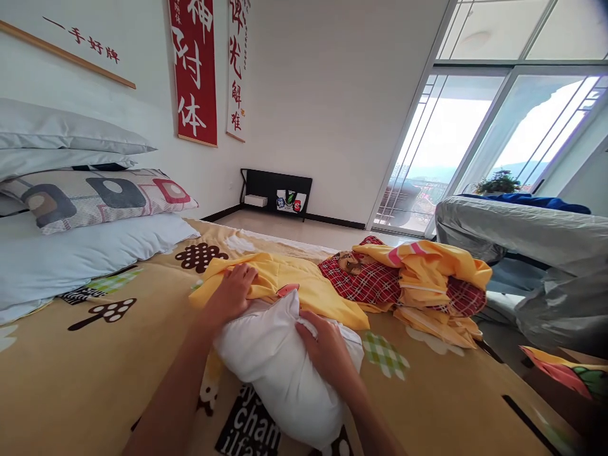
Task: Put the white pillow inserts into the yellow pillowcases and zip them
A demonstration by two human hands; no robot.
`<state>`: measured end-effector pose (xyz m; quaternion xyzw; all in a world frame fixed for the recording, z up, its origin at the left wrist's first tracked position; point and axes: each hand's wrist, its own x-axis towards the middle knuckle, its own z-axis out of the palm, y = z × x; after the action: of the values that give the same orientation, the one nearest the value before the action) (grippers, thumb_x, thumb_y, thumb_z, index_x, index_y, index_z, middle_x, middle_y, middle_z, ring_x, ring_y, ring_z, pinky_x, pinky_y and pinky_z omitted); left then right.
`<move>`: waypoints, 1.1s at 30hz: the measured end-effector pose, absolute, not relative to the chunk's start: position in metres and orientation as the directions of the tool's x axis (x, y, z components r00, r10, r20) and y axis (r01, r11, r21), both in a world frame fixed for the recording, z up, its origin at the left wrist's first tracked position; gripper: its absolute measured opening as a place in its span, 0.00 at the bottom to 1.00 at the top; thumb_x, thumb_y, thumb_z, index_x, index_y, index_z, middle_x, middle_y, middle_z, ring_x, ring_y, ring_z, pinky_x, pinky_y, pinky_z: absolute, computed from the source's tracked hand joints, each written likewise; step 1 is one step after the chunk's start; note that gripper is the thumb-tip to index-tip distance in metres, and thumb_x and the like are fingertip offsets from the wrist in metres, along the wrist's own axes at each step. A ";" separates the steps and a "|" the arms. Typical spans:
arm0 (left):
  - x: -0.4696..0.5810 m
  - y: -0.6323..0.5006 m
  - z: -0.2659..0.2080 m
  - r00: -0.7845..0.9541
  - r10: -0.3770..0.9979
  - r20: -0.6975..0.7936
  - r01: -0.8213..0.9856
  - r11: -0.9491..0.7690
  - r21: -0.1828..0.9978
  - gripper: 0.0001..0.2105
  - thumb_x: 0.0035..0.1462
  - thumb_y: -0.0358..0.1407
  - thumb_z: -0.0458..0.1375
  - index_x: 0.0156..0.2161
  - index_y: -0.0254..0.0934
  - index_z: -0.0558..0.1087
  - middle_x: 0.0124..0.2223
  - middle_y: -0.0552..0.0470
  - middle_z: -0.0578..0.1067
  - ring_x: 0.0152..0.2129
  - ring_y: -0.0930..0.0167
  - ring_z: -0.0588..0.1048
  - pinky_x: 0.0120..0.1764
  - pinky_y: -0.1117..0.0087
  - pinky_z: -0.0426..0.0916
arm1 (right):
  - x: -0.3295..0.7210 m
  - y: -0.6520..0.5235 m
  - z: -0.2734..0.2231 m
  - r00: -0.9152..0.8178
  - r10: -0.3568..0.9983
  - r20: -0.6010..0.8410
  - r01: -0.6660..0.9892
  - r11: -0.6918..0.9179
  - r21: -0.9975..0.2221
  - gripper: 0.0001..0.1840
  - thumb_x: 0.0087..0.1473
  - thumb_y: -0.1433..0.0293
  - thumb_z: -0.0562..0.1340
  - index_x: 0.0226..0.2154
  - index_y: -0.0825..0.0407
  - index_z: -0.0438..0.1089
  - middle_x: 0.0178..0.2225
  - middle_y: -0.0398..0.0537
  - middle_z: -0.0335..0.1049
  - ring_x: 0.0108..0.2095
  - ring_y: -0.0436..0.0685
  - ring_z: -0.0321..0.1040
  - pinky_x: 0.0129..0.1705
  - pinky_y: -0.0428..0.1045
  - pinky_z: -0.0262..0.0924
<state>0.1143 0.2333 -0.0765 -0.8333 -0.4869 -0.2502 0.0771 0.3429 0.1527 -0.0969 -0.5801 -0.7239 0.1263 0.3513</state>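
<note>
A plump white pillow (280,367) lies on the bed in front of me, its far end at the opening of a yellow pillowcase (289,275). The pillowcase is spread flat and has a small red print near its edge. My left hand (235,291) is closed on the left side of the pillowcase opening, with its fingertips over the yellow cloth. On the pillow's right side, my right hand (325,345) grips the white fabric, fingers curled into a fold. How far the pillow reaches inside the case is hidden.
Red plaid and yellow cloths (365,278) lie bunched at the bed's far right. White and patterned pillows (123,196) are stacked on the left. A plastic-covered piece of furniture (522,221) stands right of the bed. A black shelf (275,187) is by the wall.
</note>
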 end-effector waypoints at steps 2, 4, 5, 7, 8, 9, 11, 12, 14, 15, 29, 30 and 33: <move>0.101 0.235 -0.074 0.354 0.746 0.564 0.869 -0.485 0.096 0.14 0.48 0.25 0.51 0.42 0.37 0.65 0.45 0.45 0.68 0.46 0.61 0.66 0.47 0.60 0.60 | 0.353 0.156 -0.094 0.007 0.915 0.403 0.743 0.265 -0.615 0.19 0.58 0.62 0.53 0.45 0.51 0.73 0.43 0.51 0.76 0.44 0.61 0.71 0.47 0.55 0.62; 0.092 0.233 -0.069 0.299 0.729 0.616 0.894 -0.440 0.088 0.14 0.47 0.25 0.52 0.41 0.36 0.64 0.44 0.44 0.69 0.45 0.61 0.66 0.46 0.61 0.60 | 0.364 0.159 -0.090 0.135 0.869 0.476 0.720 0.243 -0.649 0.20 0.56 0.59 0.54 0.43 0.51 0.74 0.39 0.51 0.77 0.41 0.60 0.72 0.43 0.53 0.62; 0.090 0.230 -0.066 0.274 0.729 0.627 0.909 -0.410 0.080 0.12 0.47 0.26 0.52 0.40 0.36 0.65 0.43 0.44 0.69 0.44 0.60 0.67 0.45 0.61 0.61 | 0.370 0.159 -0.088 0.215 0.827 0.520 0.705 0.237 -0.669 0.21 0.56 0.57 0.54 0.42 0.51 0.74 0.38 0.51 0.77 0.39 0.60 0.72 0.42 0.52 0.63; 0.092 0.219 -0.059 0.218 0.739 0.638 0.947 -0.319 0.046 0.10 0.47 0.26 0.53 0.37 0.37 0.65 0.41 0.43 0.70 0.43 0.59 0.68 0.43 0.60 0.61 | 0.378 0.159 -0.084 0.376 0.710 0.595 0.673 0.233 -0.702 0.23 0.53 0.54 0.55 0.40 0.53 0.75 0.37 0.53 0.77 0.36 0.59 0.72 0.39 0.51 0.62; 0.096 0.212 -0.056 0.190 0.740 0.645 0.964 -0.266 0.022 0.10 0.46 0.26 0.53 0.37 0.37 0.65 0.41 0.43 0.70 0.42 0.58 0.68 0.41 0.60 0.62 | 0.381 0.158 -0.083 0.441 0.650 0.619 0.659 0.234 -0.715 0.24 0.53 0.53 0.56 0.40 0.53 0.75 0.36 0.54 0.77 0.35 0.59 0.72 0.37 0.50 0.62; 0.101 0.205 -0.053 0.166 0.735 0.657 0.976 -0.218 -0.003 0.10 0.46 0.25 0.52 0.36 0.37 0.65 0.40 0.43 0.70 0.41 0.58 0.68 0.40 0.60 0.62 | 0.382 0.158 -0.082 0.488 0.601 0.634 0.646 0.239 -0.724 0.24 0.52 0.53 0.56 0.39 0.54 0.75 0.36 0.55 0.77 0.34 0.59 0.71 0.36 0.50 0.62; 0.113 0.193 -0.048 0.141 0.696 0.704 0.985 -0.170 -0.029 0.11 0.44 0.23 0.52 0.36 0.37 0.65 0.38 0.44 0.69 0.39 0.58 0.69 0.39 0.60 0.62 | 0.382 0.156 -0.081 0.544 0.540 0.642 0.622 0.253 -0.741 0.24 0.52 0.53 0.57 0.39 0.55 0.75 0.35 0.55 0.76 0.33 0.58 0.71 0.35 0.49 0.61; 0.120 0.188 -0.048 0.137 0.655 0.743 0.984 -0.178 -0.025 0.12 0.44 0.23 0.52 0.35 0.37 0.65 0.37 0.44 0.69 0.38 0.59 0.69 0.39 0.61 0.62 | 0.382 0.155 -0.081 0.562 0.521 0.642 0.610 0.264 -0.747 0.25 0.52 0.53 0.57 0.39 0.55 0.75 0.34 0.55 0.76 0.33 0.58 0.71 0.35 0.49 0.61; 0.132 0.185 -0.052 0.127 0.496 0.859 0.969 -0.247 -0.001 0.11 0.44 0.22 0.52 0.34 0.37 0.65 0.35 0.46 0.68 0.35 0.63 0.68 0.37 0.64 0.63 | 0.379 0.154 -0.079 0.595 0.484 0.642 0.586 0.285 -0.758 0.26 0.52 0.52 0.58 0.39 0.57 0.74 0.34 0.56 0.76 0.33 0.58 0.70 0.36 0.50 0.62; 0.138 0.186 -0.056 0.108 0.376 0.920 0.956 -0.292 0.007 0.10 0.45 0.22 0.52 0.33 0.37 0.66 0.34 0.46 0.68 0.34 0.64 0.68 0.37 0.65 0.64 | 0.378 0.153 -0.078 0.611 0.462 0.643 0.577 0.297 -0.761 0.26 0.52 0.52 0.58 0.39 0.57 0.74 0.34 0.56 0.76 0.34 0.59 0.70 0.36 0.50 0.62; 0.166 0.198 -0.074 -0.162 0.722 0.673 0.563 -0.493 0.664 0.03 0.47 0.34 0.55 0.28 0.39 0.64 0.24 0.57 0.68 0.22 0.74 0.67 0.29 0.75 0.61 | 0.319 0.137 -0.107 -0.171 0.561 0.810 0.659 0.676 -0.329 0.10 0.59 0.72 0.52 0.37 0.51 0.69 0.30 0.47 0.73 0.30 0.53 0.69 0.32 0.46 0.60; 0.165 0.197 -0.071 -0.132 0.761 0.635 0.540 -0.482 0.690 0.04 0.47 0.35 0.54 0.26 0.39 0.63 0.22 0.58 0.66 0.20 0.75 0.65 0.28 0.75 0.60 | 0.316 0.138 -0.107 -0.284 0.614 0.737 0.651 0.687 -0.322 0.11 0.58 0.73 0.52 0.35 0.51 0.69 0.31 0.47 0.73 0.30 0.53 0.68 0.31 0.46 0.60; 0.167 0.190 -0.063 -0.040 0.818 0.574 0.507 -0.479 0.717 0.08 0.50 0.36 0.53 0.24 0.39 0.60 0.21 0.59 0.63 0.20 0.76 0.63 0.27 0.76 0.58 | 0.310 0.140 -0.111 -0.390 0.725 0.568 0.700 0.634 -0.328 0.11 0.57 0.75 0.52 0.33 0.51 0.69 0.33 0.47 0.72 0.34 0.53 0.68 0.33 0.46 0.59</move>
<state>0.1671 0.1896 -0.0628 -0.6771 -0.4891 -0.5299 -0.1468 0.3096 0.1397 -0.1108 -0.4275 -0.8334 0.0173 0.3498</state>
